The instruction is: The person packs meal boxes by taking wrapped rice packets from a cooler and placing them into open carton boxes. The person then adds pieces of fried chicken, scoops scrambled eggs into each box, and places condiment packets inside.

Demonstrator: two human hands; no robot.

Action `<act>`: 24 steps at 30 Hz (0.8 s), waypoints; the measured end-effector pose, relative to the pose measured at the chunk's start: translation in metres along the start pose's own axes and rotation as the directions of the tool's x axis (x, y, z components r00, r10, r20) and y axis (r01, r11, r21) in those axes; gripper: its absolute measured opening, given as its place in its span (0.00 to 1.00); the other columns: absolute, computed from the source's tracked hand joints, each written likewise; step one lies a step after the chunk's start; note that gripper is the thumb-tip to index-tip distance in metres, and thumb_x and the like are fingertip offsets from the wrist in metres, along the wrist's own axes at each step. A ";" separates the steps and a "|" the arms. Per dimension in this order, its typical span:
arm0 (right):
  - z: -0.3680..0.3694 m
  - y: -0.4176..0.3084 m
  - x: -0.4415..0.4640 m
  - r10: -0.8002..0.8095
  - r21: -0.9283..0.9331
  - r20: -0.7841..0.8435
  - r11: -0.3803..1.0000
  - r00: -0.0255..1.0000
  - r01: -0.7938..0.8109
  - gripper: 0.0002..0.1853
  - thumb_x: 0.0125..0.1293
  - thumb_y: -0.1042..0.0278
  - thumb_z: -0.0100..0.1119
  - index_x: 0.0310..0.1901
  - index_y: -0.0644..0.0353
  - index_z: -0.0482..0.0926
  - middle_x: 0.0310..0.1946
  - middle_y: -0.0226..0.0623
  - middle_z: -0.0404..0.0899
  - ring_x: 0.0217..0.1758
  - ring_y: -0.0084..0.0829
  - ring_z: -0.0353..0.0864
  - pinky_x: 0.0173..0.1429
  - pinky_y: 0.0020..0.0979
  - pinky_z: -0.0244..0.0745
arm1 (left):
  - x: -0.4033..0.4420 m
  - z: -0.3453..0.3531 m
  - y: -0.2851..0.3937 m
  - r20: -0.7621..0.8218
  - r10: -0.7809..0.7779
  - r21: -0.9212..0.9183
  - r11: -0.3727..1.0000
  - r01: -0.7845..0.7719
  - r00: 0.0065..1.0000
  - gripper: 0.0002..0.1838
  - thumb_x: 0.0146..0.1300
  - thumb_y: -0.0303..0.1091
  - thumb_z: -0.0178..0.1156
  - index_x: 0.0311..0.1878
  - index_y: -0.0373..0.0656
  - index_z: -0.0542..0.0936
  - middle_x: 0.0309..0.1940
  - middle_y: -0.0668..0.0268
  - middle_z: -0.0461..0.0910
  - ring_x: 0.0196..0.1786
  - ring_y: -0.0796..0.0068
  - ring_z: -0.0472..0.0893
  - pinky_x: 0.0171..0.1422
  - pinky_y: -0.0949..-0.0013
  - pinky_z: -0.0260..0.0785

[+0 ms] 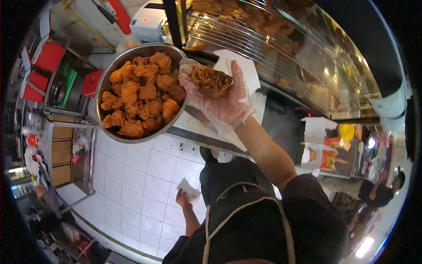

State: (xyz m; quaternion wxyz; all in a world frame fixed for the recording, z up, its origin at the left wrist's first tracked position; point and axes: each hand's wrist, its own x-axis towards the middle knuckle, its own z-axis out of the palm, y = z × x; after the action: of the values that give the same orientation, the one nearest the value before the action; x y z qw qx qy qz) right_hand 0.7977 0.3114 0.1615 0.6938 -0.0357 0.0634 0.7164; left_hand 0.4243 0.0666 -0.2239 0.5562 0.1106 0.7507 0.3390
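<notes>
My right hand, in a clear plastic glove, holds a dark brown piece of fried chicken palm up, with the thumb stretched away. Just left of it stands a steel bowl heaped with orange-brown fried chicken pieces; the fingertips are close to its rim. White card or paper lies on the counter behind and under the hand. Low at my left side, my bare left hand grips a small printed paper slip, its print too small to read.
A glass display case with wire racks of fried food runs along the upper right. A white device sits behind the bowl. At left is a metal cart; at right, a person stands near food boxes.
</notes>
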 end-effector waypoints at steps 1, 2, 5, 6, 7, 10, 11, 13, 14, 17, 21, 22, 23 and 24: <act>-0.003 -0.004 -0.014 -0.022 -0.036 0.003 0.999 1.000 0.022 0.41 0.62 0.33 0.48 0.61 0.67 0.63 0.54 0.51 0.69 0.57 0.48 0.70 0.52 0.39 0.77 | 0.005 -0.007 -0.007 0.008 0.003 0.000 1.000 -0.003 1.000 0.26 0.48 0.15 0.50 0.54 0.32 0.76 0.46 0.56 0.79 0.42 0.63 0.80 0.46 0.63 0.75; -0.012 -0.013 -0.031 -0.048 -0.018 -0.004 0.999 0.999 0.048 0.41 0.62 0.33 0.48 0.61 0.67 0.63 0.54 0.51 0.69 0.57 0.48 0.70 0.52 0.39 0.77 | 0.009 -0.011 -0.008 0.085 0.009 -0.024 1.000 -0.007 0.996 0.26 0.48 0.16 0.50 0.54 0.32 0.76 0.46 0.55 0.79 0.43 0.62 0.80 0.46 0.63 0.75; -0.031 -0.050 -0.074 -0.162 -0.056 0.018 0.985 0.987 0.163 0.34 0.64 0.41 0.50 0.58 0.66 0.66 0.49 0.44 0.72 0.49 0.41 0.73 0.47 0.35 0.77 | 0.014 -0.004 -0.001 0.087 0.039 0.038 0.998 -0.042 0.995 0.26 0.48 0.16 0.50 0.54 0.32 0.76 0.46 0.55 0.79 0.44 0.61 0.80 0.46 0.63 0.75; -0.037 -0.062 -0.092 -0.209 -0.051 0.017 0.976 0.978 0.209 0.34 0.64 0.41 0.50 0.58 0.66 0.66 0.49 0.44 0.72 0.49 0.41 0.73 0.47 0.35 0.77 | 0.025 -0.003 0.000 0.153 0.002 -0.012 1.000 0.000 0.988 0.26 0.48 0.16 0.50 0.54 0.32 0.76 0.47 0.54 0.79 0.44 0.61 0.80 0.46 0.63 0.75; -0.044 -0.074 -0.110 -0.274 -0.115 -0.005 0.956 0.962 0.272 0.31 0.64 0.44 0.51 0.56 0.65 0.67 0.47 0.44 0.73 0.47 0.41 0.73 0.43 0.33 0.76 | 0.037 -0.002 -0.001 0.218 -0.035 -0.056 0.997 0.048 0.975 0.26 0.48 0.15 0.50 0.55 0.33 0.76 0.47 0.54 0.79 0.44 0.61 0.80 0.45 0.63 0.75; -0.060 -0.104 -0.161 -0.470 -0.166 -0.044 0.874 0.882 0.457 0.22 0.63 0.52 0.53 0.50 0.63 0.71 0.41 0.42 0.76 0.42 0.38 0.74 0.36 0.30 0.72 | 0.058 0.012 0.016 0.308 -0.069 0.009 0.998 0.069 0.949 0.26 0.49 0.15 0.50 0.54 0.33 0.77 0.47 0.54 0.79 0.43 0.61 0.80 0.45 0.63 0.75; -0.068 -0.112 -0.180 -0.513 -0.170 -0.019 0.847 0.858 0.503 0.20 0.64 0.53 0.52 0.48 0.61 0.72 0.40 0.41 0.77 0.41 0.37 0.75 0.36 0.30 0.72 | 0.063 0.019 0.025 0.336 -0.065 0.055 0.997 0.050 0.940 0.25 0.49 0.15 0.50 0.54 0.33 0.77 0.47 0.54 0.79 0.43 0.61 0.80 0.45 0.63 0.75; -0.068 -0.117 -0.219 -0.662 -0.282 -0.090 0.733 0.744 0.618 0.13 0.64 0.57 0.53 0.42 0.56 0.75 0.34 0.37 0.78 0.36 0.33 0.76 0.35 0.30 0.72 | 0.076 0.041 0.041 0.398 -0.055 0.151 0.989 -0.007 0.916 0.25 0.49 0.15 0.50 0.54 0.33 0.77 0.47 0.54 0.79 0.43 0.61 0.80 0.45 0.63 0.75; -0.070 -0.119 -0.236 -0.707 -0.273 -0.104 0.697 0.700 0.663 0.13 0.64 0.57 0.53 0.42 0.56 0.75 0.34 0.37 0.78 0.36 0.33 0.76 0.35 0.30 0.72 | 0.079 0.054 0.048 0.430 -0.051 0.193 0.981 -0.037 0.901 0.25 0.49 0.15 0.50 0.54 0.33 0.77 0.47 0.54 0.79 0.43 0.61 0.80 0.45 0.63 0.75; -0.085 -0.136 -0.279 -0.815 -0.422 -0.198 0.572 0.544 0.703 0.09 0.63 0.60 0.56 0.30 0.54 0.75 0.25 0.32 0.77 0.28 0.31 0.76 0.32 0.31 0.73 | 0.076 0.084 0.059 0.486 -0.033 0.278 0.953 -0.118 0.873 0.25 0.49 0.16 0.50 0.54 0.33 0.77 0.47 0.54 0.79 0.43 0.61 0.80 0.45 0.63 0.75; -0.100 -0.169 -0.322 -0.838 -0.290 -0.283 0.539 0.468 0.791 0.05 0.60 0.68 0.62 0.32 0.52 0.74 0.23 0.29 0.76 0.21 0.25 0.76 0.22 0.28 0.70 | 0.053 0.107 0.053 0.498 0.006 0.321 0.928 -0.191 0.867 0.25 0.49 0.16 0.50 0.54 0.33 0.77 0.47 0.54 0.79 0.43 0.61 0.80 0.46 0.63 0.75; -0.099 -0.181 -0.332 -0.835 -0.289 -0.285 0.543 0.471 0.788 0.05 0.60 0.68 0.62 0.32 0.52 0.74 0.23 0.29 0.76 0.21 0.25 0.76 0.22 0.28 0.70 | 0.046 0.110 0.045 0.495 0.013 0.326 0.924 -0.199 0.869 0.25 0.49 0.16 0.50 0.54 0.33 0.77 0.47 0.54 0.79 0.43 0.61 0.80 0.46 0.63 0.75; -0.098 -0.192 -0.342 -0.857 -0.314 -0.291 0.505 0.425 0.804 0.05 0.60 0.68 0.61 0.32 0.54 0.74 0.22 0.29 0.75 0.19 0.25 0.76 0.20 0.27 0.69 | 0.039 0.111 0.037 0.489 0.021 0.331 0.920 -0.208 0.872 0.25 0.49 0.16 0.50 0.54 0.33 0.77 0.47 0.54 0.79 0.43 0.61 0.80 0.46 0.64 0.75; -0.098 -0.204 -0.353 -0.877 -0.340 -0.297 0.467 0.378 0.816 0.05 0.60 0.68 0.61 0.32 0.55 0.74 0.21 0.30 0.75 0.18 0.25 0.75 0.18 0.27 0.67 | 0.031 0.111 0.027 0.482 0.028 0.334 0.918 -0.213 0.876 0.25 0.49 0.16 0.50 0.54 0.33 0.77 0.47 0.54 0.79 0.43 0.61 0.80 0.46 0.64 0.75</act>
State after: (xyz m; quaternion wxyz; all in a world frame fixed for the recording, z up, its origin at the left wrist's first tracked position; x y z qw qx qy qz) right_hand 1.0099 -0.0461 0.1050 0.9241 -0.2684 0.1389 0.2339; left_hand 0.5085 0.1466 -0.2467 0.6660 0.3411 0.6367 0.1864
